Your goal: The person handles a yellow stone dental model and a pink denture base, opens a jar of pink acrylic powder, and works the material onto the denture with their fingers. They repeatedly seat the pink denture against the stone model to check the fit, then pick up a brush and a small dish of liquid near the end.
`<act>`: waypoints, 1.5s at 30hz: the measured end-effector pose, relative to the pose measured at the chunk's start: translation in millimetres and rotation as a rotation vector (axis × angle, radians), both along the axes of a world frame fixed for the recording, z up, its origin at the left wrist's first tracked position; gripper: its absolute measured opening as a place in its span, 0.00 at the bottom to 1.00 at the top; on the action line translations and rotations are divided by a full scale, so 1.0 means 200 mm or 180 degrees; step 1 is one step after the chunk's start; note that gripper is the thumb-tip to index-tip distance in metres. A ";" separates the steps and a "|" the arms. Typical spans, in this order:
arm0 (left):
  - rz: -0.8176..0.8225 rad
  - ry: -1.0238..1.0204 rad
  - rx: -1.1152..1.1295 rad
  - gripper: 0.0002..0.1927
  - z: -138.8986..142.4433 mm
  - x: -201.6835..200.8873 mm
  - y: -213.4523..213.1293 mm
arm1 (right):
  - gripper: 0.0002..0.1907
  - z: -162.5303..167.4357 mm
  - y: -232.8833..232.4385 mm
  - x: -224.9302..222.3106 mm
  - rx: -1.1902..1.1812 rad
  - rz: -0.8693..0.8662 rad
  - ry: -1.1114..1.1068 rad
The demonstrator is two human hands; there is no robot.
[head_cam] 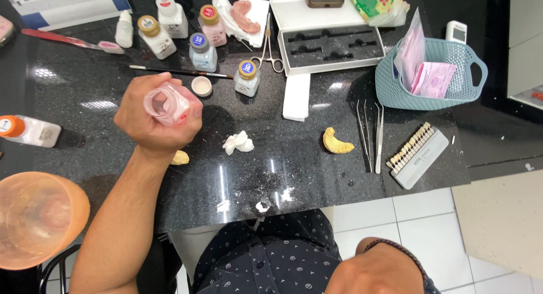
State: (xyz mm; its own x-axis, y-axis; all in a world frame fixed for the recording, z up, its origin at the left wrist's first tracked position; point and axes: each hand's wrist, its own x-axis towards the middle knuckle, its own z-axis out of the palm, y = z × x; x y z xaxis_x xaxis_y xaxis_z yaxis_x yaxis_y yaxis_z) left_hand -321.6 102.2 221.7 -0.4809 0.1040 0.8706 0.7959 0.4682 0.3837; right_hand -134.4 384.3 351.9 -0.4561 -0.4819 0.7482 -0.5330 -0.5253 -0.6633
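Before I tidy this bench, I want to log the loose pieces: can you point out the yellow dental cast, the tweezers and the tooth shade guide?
Yellow dental cast (337, 142): head view, middle of its arch.
Tweezers (378, 137): head view, mid-shaft of the right-hand pair.
Tooth shade guide (417, 154): head view, grey holder.

The left hand (155, 121) grips a small pink jar (165, 104) above the bench (294, 175), near its left edge; the right hand (376, 271) hangs below the front edge.

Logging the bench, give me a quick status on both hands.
Left hand gripping small pink jar above counter. Right hand low by lap, fist closed, empty-looking. Nothing blocking.
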 end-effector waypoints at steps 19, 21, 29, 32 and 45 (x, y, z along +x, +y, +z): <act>-0.0064 -0.0015 0.0147 0.26 0.01 -0.04 0.03 | 0.09 -0.16 0.20 -1.24 0.3120 -0.2942 0.1045; -0.0068 -0.0031 0.0173 0.26 0.02 -0.05 0.02 | 0.12 -0.27 0.16 -1.41 0.3203 -0.2980 0.1341; -0.0048 -0.0060 0.0146 0.27 0.05 -0.07 0.02 | 0.20 -0.53 -0.06 -1.74 0.3497 -0.3151 0.0785; -0.0013 -0.0021 0.0142 0.27 0.05 -0.07 0.00 | 0.16 -0.57 -0.09 -1.76 0.3777 -0.3276 0.0557; 0.0265 -0.0185 0.0880 0.20 0.06 -0.12 -0.05 | 0.16 -0.55 0.04 -1.76 0.3826 -0.3459 0.1403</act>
State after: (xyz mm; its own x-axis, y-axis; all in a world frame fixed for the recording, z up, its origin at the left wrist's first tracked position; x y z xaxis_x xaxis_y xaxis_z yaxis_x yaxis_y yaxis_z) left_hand -345.2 91.6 234.0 -0.5279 -0.1752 0.8311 0.7320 0.4025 0.5498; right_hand -486.6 393.1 242.4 -0.8089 -0.4593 0.3671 -0.5248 0.8455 -0.0984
